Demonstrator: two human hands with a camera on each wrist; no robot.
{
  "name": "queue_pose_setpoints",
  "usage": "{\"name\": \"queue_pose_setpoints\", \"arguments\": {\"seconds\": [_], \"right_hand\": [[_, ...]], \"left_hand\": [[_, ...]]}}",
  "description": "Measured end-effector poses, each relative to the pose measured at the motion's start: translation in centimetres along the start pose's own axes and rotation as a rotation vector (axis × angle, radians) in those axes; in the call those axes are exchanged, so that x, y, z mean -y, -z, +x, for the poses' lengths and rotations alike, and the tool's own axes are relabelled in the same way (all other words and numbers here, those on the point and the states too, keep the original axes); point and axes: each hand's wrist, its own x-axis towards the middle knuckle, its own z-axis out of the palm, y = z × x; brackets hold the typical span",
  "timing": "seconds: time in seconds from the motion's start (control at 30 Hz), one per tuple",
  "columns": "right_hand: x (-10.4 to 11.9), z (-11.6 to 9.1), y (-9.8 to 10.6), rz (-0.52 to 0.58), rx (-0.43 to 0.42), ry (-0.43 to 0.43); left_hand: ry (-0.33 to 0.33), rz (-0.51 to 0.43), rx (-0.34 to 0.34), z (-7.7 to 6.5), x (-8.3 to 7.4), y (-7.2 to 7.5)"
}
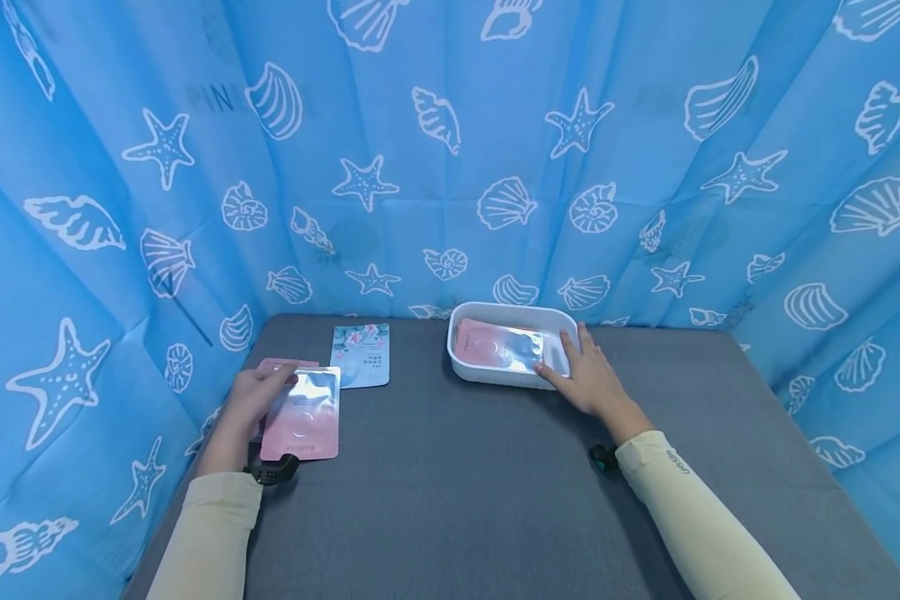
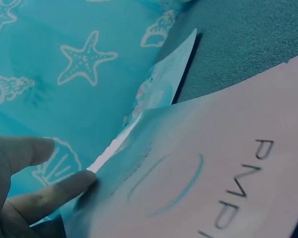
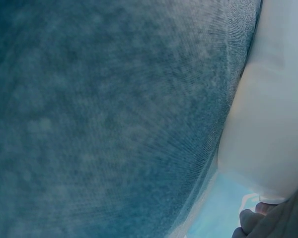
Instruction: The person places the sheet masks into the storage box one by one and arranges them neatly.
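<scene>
In the head view my left hand pinches a pink and silver sheet mask packet by its upper left edge. Close up in the left wrist view, fingertips touch the edge of that packet, which bends slightly. Another pink packet shows partly from beneath it. Just to the right lies a pale blue flowered packet. My right hand grips the right end of a white plastic tub, thumb over its front rim. Inside the tub rests a pink and silver packet.
Grey cloth covers the table. A blue curtain with white seashells and starfish hangs along the back and both sides, close behind the tub. Dark bands sit on both wrists, the left band near the held packet.
</scene>
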Motion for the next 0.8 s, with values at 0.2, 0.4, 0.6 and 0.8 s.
{"name": "queue_pose_setpoints", "arguments": {"seconds": [0.2,0.4,0.6,0.8], "right_hand": [[0.0,0.0,0.1,-0.003,-0.001,0.005],[0.0,0.0,0.0,-0.008,0.001,-0.003],[0.0,0.0,0.0,-0.010,0.000,-0.001],[0.1,-0.1,0.2,-0.006,0.000,0.003]], "left_hand": [[-0.065,0.037,0.003,-0.3,0.1,0.1],[-0.211,0.119,-0.006,-0.1,0.2,0.0],[-0.281,0.120,0.015,-0.9,0.1,-0.3],[-0.325,0.077,0.014,-1.8,-0.2,-1.0]]}}
